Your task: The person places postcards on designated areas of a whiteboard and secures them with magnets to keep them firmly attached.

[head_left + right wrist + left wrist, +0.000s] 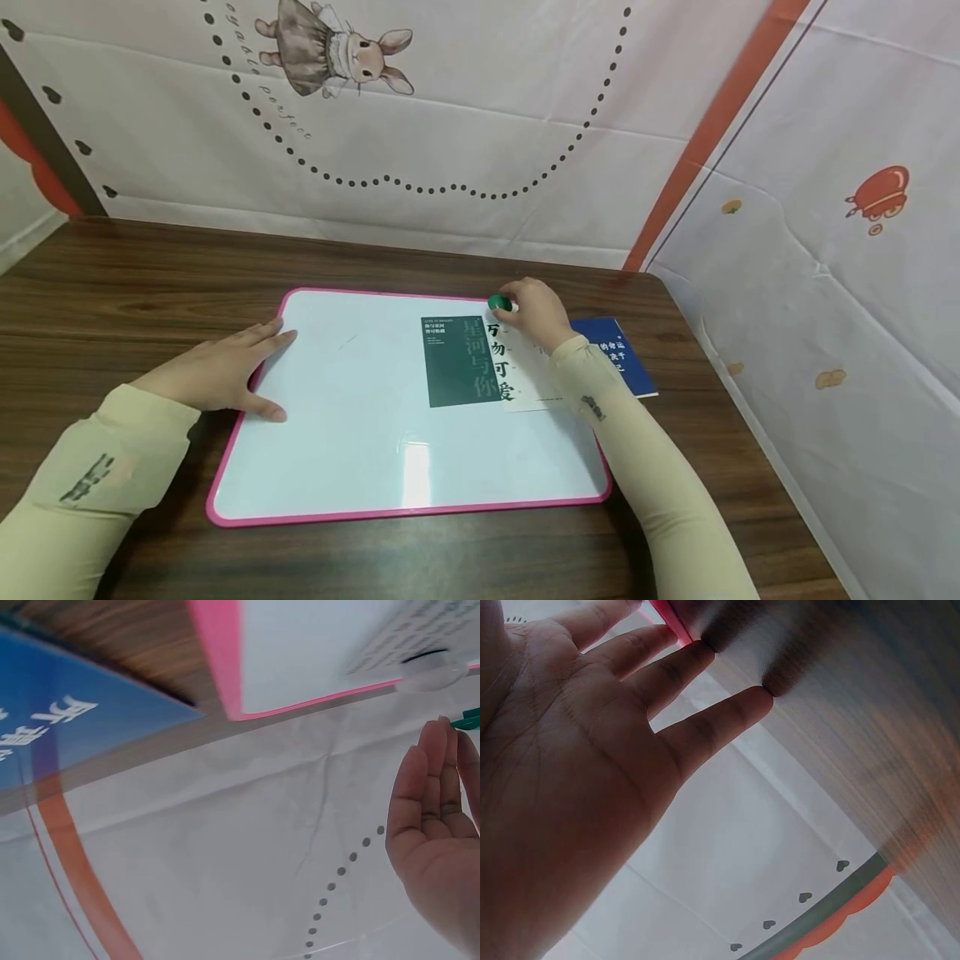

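A whiteboard with a pink rim lies flat on the wooden table. My left hand rests at its left edge, fingers spread and thumb over the white surface. Near the board's far right edge, my right hand pinches a small green round magnet between thumb and fingertips. Below it on the board lie a dark green card and a white card with large black characters, partly covered by my right arm. A clear round piece sits at the board's edge in the right wrist view.
A blue booklet with white characters lies on the table, right of the board and partly behind my right arm. A white cloth with a rabbit print hangs behind the table and along its right side.
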A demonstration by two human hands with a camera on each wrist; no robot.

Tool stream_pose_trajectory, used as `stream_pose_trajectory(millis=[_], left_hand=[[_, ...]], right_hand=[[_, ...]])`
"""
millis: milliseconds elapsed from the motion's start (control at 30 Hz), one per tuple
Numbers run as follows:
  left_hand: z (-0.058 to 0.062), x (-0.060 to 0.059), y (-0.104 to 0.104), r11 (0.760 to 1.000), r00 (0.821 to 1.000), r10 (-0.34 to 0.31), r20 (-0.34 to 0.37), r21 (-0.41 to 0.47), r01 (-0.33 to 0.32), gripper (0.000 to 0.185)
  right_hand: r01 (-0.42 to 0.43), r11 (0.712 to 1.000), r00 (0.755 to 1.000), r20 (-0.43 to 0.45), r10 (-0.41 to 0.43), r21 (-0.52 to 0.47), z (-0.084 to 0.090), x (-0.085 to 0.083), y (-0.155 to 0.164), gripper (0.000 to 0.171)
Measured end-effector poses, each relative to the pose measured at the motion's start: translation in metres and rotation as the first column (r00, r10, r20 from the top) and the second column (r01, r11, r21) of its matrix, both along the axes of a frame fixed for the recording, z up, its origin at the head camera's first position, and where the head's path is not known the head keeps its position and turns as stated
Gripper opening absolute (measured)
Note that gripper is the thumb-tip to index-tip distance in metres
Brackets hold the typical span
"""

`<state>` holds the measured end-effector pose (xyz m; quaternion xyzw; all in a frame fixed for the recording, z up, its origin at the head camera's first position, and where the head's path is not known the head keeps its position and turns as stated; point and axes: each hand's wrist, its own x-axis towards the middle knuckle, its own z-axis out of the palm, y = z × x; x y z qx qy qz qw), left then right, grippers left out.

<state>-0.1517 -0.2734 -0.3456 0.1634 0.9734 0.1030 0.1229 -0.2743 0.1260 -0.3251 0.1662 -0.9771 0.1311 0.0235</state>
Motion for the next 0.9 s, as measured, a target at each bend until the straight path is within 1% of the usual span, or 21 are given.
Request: stream_pose_trajectory(millis=[133, 367, 600, 900], left_hand=[[0.000, 0.000, 0.000, 1.000, 1.000, 0.000, 0.003, 0.003, 0.000, 0.125], [-0.002, 0.000, 0.000, 1.000, 1.000, -0.001, -0.004, -0.001, 0.001, 0.124], [-0.001, 0.000, 0.000, 1.000, 1.000, -0.007, -0.017, -0.005, 0.006, 0.124], [0.000, 0.001, -0.001, 1.000, 1.000, 0.013, 0.004, 0.002, -0.013, 0.125]], right_hand=[[-0.020, 1.000, 1.000, -0.003, 0.021, 0.012, 0.000, 0.003, -0.004, 0.041], [-0.001, 1.000, 1.000, 0.025, 0.001, -0.002, -0.001, 0.006, -0.009, 0.042], [-0.028, 0.999, 1.000, -0.013, 0.028, 0.018, -0.003, 0.004, -0.014, 0.039], [-0.038, 0.999, 0.999, -0.011, 0.039, 0.035, -0.005, 0.005, -0.020, 0.040]])
